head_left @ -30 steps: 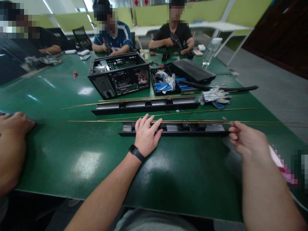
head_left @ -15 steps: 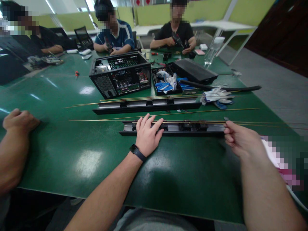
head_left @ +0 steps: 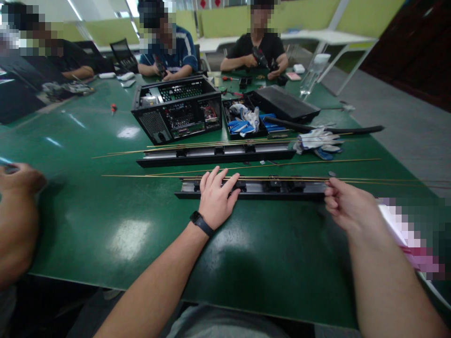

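A black rail with a silver inner channel (head_left: pixel 255 188) lies in front of me, with several small black blocks in it. Long thin brass-coloured rods (head_left: pixel 299 178) run along its top and reach past both ends. My left hand (head_left: pixel 216 195), a dark watch on its wrist, rests over the rail's left part with its fingers spread. At the right end, my right hand (head_left: pixel 347 202) is closed in a pinch on a thin brass rod; its fingers cover the rail's end. Behind it lies a second black rail (head_left: pixel 218 157) with more rods on top.
An open black computer case (head_left: pixel 176 112) stands beyond the rails. Beside it are a black tray (head_left: pixel 230 105) with gloves, a black cover (head_left: pixel 283 103), a black tube (head_left: pixel 352 129) and white-blue gloves (head_left: pixel 320 141). Another person's hand (head_left: pixel 23 178) rests at the left. Co-workers sit opposite.
My right hand has shifted slightly left along the rail's right end. My left hand stays put. The other person's hand at the left has moved further left.
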Tool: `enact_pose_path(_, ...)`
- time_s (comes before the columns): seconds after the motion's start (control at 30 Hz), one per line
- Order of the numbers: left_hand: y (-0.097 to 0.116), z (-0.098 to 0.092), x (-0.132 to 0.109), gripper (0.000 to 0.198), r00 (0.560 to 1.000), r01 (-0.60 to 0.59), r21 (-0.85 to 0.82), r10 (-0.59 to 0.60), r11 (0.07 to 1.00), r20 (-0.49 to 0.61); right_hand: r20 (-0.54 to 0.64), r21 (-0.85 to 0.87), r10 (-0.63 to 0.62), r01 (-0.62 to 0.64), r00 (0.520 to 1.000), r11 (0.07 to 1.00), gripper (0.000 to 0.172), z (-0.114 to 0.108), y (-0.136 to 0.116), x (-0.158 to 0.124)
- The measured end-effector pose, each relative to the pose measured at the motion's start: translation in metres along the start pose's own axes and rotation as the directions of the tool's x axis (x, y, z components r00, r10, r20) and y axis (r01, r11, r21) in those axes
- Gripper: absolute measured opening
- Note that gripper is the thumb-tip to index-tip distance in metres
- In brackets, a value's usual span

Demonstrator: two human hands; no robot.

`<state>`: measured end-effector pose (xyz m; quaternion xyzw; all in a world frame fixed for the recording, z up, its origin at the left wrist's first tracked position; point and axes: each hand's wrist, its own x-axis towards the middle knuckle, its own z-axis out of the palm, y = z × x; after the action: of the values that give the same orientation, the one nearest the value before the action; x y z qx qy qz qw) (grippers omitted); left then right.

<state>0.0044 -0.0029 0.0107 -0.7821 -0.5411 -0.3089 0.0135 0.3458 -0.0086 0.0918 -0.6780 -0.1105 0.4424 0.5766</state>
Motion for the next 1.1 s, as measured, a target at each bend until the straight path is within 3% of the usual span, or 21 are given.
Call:
enact_pose_path(0.13, 0.001, -0.001, 0.000, 0.049, 1.000, 0.008, 0.003, -0.008, 1.000, 0.012, 0.111, -0.034, 0.009, -0.005, 0.994, 0.999, 0.028, -0.003, 0.007, 0.007)
enact_pose_path(0.33, 0.000, 0.000, 0.000, 0.049, 1.000, 0.011, 0.004, -0.011, 1.000, 0.018, -0.016, 0.032, -0.031, 0.031, 0.999, 0.999, 0.034, -0.008, 0.006, 0.017)
enact_pose_path(0.53, 0.000, 0.000, 0.000, 0.046, 1.000, -0.010, -0.005, 0.010, 1.000, -0.020, 0.147, -0.025, -0.014, 0.018, 0.989, 1.000, 0.030, 0.003, 0.011, 0.002)
enact_pose_path(0.73, 0.001, 0.000, 0.000, 0.046, 1.000, -0.003, -0.012, 0.003, 1.000, -0.014, 0.022, 0.046, -0.013, 0.012, 1.000, 0.999, 0.034, -0.001, 0.007, 0.007)
enact_pose_path(0.97, 0.001, 0.000, 0.000, 0.045, 1.000, -0.007, -0.002, 0.007, 1.000, -0.024, 0.220, -0.014, -0.012, 0.015, 0.975, 1.000, 0.030, 0.002, 0.022, 0.008)
enact_pose_path(1.1, 0.001, 0.000, 0.000, 0.046, 1.000, 0.003, -0.013, -0.003, 1.000, -0.019, 0.106, 0.036, -0.037, 0.033, 0.994, 0.999, 0.033, -0.004, 0.021, 0.020)
